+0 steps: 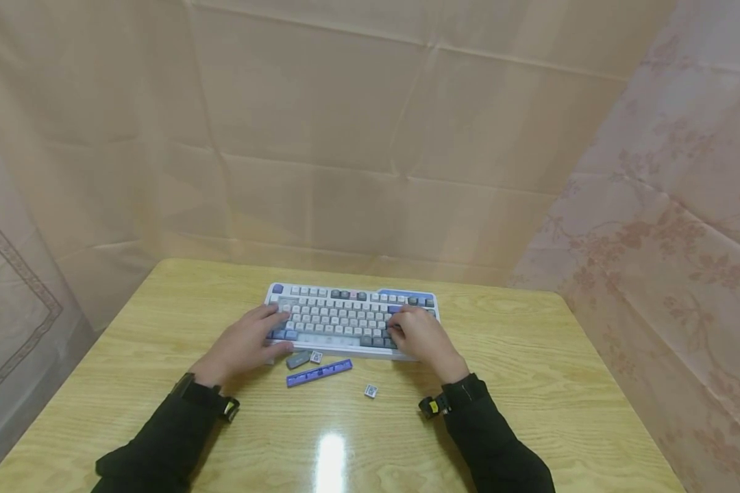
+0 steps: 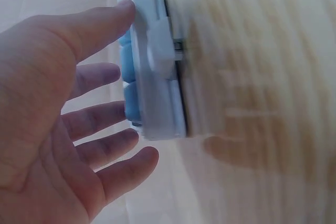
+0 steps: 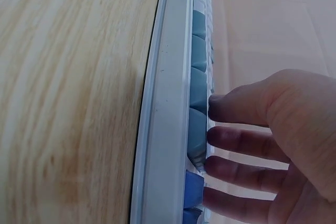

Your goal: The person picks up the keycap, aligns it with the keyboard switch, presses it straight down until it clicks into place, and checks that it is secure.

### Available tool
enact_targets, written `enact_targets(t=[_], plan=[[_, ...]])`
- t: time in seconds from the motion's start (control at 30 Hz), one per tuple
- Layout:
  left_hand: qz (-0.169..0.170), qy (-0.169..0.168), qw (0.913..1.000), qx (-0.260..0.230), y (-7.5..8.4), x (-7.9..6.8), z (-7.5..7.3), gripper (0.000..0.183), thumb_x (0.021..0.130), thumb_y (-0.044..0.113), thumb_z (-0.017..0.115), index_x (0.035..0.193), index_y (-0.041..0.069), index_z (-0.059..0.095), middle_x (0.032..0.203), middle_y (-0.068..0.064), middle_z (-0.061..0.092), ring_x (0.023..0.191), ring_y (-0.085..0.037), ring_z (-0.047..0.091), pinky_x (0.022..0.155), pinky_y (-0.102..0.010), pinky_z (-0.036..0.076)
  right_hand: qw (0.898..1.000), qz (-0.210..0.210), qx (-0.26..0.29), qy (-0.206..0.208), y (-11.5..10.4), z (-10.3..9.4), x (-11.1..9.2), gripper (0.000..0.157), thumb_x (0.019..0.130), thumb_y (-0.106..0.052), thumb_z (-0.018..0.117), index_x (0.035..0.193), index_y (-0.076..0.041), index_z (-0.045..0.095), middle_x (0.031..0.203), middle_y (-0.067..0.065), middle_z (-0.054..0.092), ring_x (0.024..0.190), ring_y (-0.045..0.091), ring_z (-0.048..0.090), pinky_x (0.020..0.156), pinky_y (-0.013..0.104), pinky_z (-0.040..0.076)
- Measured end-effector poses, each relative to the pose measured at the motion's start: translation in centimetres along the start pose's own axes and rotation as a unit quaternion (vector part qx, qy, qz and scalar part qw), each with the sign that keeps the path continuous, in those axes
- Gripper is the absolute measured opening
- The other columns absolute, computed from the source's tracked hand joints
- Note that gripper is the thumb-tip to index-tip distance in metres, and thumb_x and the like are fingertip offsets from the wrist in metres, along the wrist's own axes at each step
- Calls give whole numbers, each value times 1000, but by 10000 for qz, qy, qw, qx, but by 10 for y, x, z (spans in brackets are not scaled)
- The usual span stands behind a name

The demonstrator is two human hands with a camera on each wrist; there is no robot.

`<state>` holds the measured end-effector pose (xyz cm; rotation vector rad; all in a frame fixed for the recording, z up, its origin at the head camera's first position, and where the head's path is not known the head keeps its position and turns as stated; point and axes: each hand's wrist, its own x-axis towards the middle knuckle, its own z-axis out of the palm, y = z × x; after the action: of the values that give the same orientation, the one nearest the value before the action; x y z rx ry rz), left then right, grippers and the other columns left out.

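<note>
A pale keyboard point(image 1: 327, 340) with white, grey, blue and purple keys lies near the table's point(image 1: 567, 383) far edge, about midway between the far corners. The left hand point(image 1: 244, 346) is spread wide at the keyboard's left end, thumb by its front edge, gripping nothing. The right hand point(image 1: 424, 337) bends its fingers over the keys towards the right end, thumb and forefinger close together; whether it pinches a key cannot be told. Between the keyboard and the table's near edge lie a grey piece point(image 1: 298, 360), a small white keycap point(image 1: 316, 357) just beside it, a slanting purple bar point(image 1: 319, 373) and, farther right and nearer that edge, a second small keycap point(image 1: 371, 391). Legends on the keys show only as specks, too small to read.
</note>
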<state>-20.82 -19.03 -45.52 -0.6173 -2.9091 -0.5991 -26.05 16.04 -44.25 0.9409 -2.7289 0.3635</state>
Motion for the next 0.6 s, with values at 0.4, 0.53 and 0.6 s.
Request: enact_targets(t=[0.4, 0.53, 0.6], plan=[[667, 448, 9967, 107, 20, 5, -11, 51, 92, 35, 76, 131, 3, 67, 131, -18, 64, 122, -36, 59, 102, -53, 49, 9921, -1201, 358, 115, -15, -9, 7, 15, 92, -21, 78, 103, -12, 79, 94, -3, 71, 86, 12, 64, 77, 29, 55], [993, 424, 9941, 112, 34, 5, -15, 41, 90, 32, 79, 120, 5, 72, 110, -9, 71, 98, -24, 67, 85, -42, 57, 9825, -1755, 620, -96, -24, -10, 7, 15, 90, -16, 80, 102, -9, 78, 94, -1, 69, 85, 12, 63, 75, 24, 54], [1064, 246, 9940, 66, 41, 5, -16, 32, 90, 31, 79, 111, 7, 75, 101, -5, 72, 88, -19, 66, 77, -36, 57, 9788, -1912, 686, -270, -28, -10, 6, 15, 90, -15, 79, 103, -9, 79, 95, -1, 69, 86, 12, 64, 77, 23, 54]])
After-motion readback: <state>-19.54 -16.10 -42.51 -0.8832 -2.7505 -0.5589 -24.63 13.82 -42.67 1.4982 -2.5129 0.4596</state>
